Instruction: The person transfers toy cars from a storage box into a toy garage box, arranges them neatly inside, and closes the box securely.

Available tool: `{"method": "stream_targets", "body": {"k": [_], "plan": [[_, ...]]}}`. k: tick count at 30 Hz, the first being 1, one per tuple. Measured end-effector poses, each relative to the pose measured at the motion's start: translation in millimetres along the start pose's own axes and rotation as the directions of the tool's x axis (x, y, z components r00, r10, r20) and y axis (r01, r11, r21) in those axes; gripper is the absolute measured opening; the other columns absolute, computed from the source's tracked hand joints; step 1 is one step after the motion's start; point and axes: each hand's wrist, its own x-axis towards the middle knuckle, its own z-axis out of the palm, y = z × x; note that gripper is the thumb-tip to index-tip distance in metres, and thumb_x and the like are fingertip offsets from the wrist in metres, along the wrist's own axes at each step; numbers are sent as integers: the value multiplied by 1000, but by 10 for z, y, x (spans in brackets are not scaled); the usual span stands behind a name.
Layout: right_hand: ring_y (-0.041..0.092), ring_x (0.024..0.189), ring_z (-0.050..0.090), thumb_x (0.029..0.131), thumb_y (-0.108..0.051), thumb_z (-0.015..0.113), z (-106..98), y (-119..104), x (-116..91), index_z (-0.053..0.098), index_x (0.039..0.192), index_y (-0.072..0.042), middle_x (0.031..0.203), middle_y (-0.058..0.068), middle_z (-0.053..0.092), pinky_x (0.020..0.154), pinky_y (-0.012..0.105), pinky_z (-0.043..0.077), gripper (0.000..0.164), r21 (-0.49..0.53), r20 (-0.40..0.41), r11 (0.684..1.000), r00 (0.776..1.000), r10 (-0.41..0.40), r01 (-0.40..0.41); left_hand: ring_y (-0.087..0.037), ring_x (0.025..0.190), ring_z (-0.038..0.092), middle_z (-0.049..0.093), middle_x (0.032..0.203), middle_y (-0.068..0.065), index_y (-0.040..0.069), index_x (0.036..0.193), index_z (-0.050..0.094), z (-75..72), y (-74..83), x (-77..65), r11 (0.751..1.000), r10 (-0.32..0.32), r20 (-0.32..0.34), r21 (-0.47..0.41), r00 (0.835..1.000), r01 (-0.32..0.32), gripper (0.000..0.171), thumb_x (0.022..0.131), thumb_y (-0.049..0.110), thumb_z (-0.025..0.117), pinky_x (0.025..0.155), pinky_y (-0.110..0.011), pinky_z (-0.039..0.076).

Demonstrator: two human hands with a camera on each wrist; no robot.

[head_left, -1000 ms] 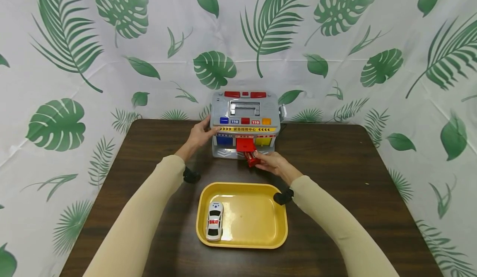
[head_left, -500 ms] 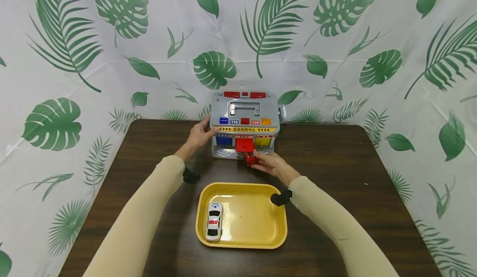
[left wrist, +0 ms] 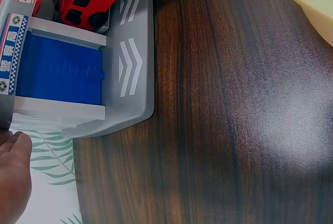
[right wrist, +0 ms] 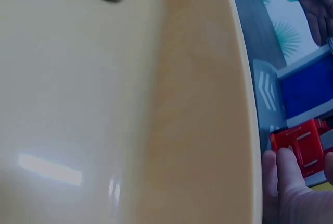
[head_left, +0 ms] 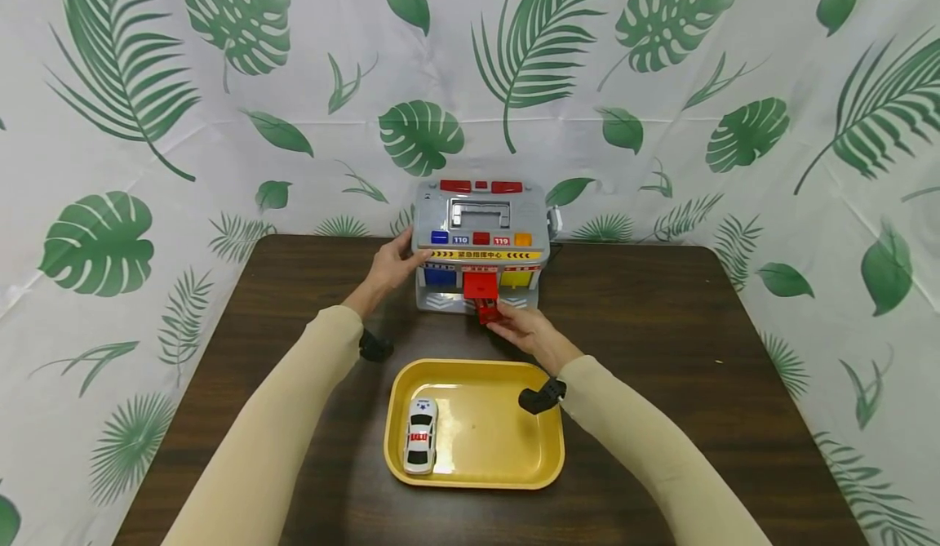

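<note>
A grey toy rescue station (head_left: 481, 218) with blue, red and yellow bays stands at the back of the table. My left hand (head_left: 389, 270) rests against its left side, fingers extended along the wall and thumb at the front edge. With my right hand (head_left: 530, 332) I hold a red toy fire truck (head_left: 486, 311) between thumb and fingers. In the left wrist view the truck (left wrist: 89, 1) is tilted at the mouth of the middle bay, partly inside. The red door (head_left: 481, 285) above it is raised. The blue door (left wrist: 60, 67) is down.
In front of the station sits a yellow tray (head_left: 473, 481) with a white toy police car (head_left: 421, 436) at its left side. The dark wooden table (head_left: 631, 309) backs onto a leaf-print cloth (head_left: 308, 32).
My right hand has moved slightly left and toward the station, bringing the fire truck closer under the raised red door. My left hand stays against the station's side.
</note>
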Motion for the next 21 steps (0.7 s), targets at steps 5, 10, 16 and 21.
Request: {"method": "stream_targets", "body": {"k": [5,10,16,21], "plan": [[27,122,47,96,-8,51,17,56,-17,38,141,0,142,19,41,101,32,42,47,76,-10,997,1000,-12,13,-24,131,42,36,150,-10,16,151,19,0,-12,12,1000,-3,0,5,1000,3,74,92,33,60,106,-40,38],[27,121,50,95,-7,53,32,94,-19,42,139,0,136,19,46,99,31,43,45,104,-31,994,999,-20,23,-24,132,41,35,150,-10,17,151,19,4,-22,20,1000,-11,-4,12,1000,11,75,92,34,60,107,-40,37],[25,108,57,94,-7,55,47,118,-9,46,135,1,119,15,52,97,32,46,43,110,-56,993,998,-36,43,-23,131,43,36,149,-10,17,151,19,8,-32,28,1000,-9,-3,14,1000,9,74,92,34,60,106,-40,38],[22,100,60,95,-8,55,94,126,9,49,134,0,122,15,53,93,31,48,40,150,-85,986,995,-59,71,-23,131,43,36,149,-10,18,151,19,5,-32,29,1000,-16,-4,13,1000,16,74,92,34,60,106,-40,38]]}}
